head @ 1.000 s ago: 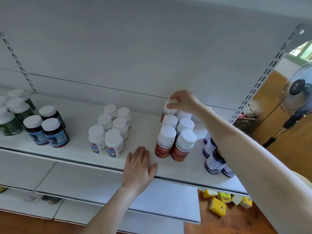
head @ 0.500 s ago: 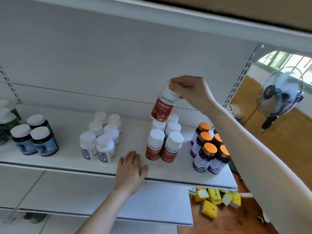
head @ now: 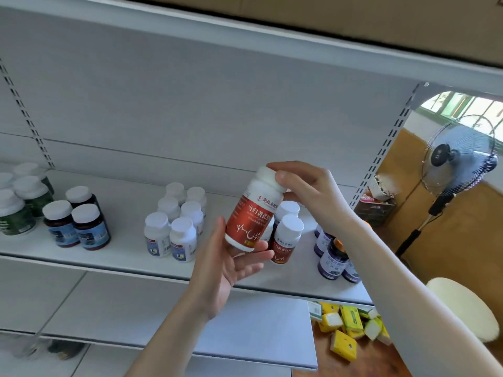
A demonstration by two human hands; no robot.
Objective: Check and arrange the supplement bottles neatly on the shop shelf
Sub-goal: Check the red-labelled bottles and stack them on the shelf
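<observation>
A white-capped supplement bottle with a red label [head: 251, 216] is held tilted in front of the white shelf [head: 114, 258]. My right hand [head: 307, 191] grips its cap from above and to the right. My left hand [head: 226, 268] is palm-up below it, straight fingers touching the base and thumb alongside the label. More red-labelled bottles [head: 288, 235] stand on the shelf behind it, partly hidden.
Along the shelf stand white bottles with blue labels [head: 174, 235], dark bottles [head: 81, 227], green bottles [head: 19, 205] and purple-labelled bottles [head: 332, 261]. A standing fan [head: 457, 159], a cream stool [head: 462, 306] and yellow boxes [head: 345, 326] on the floor lie to the right.
My right hand lifted a red-labelled bottle from the back of its group and brought it forward. My left hand left the shelf edge and rose under the bottle.
</observation>
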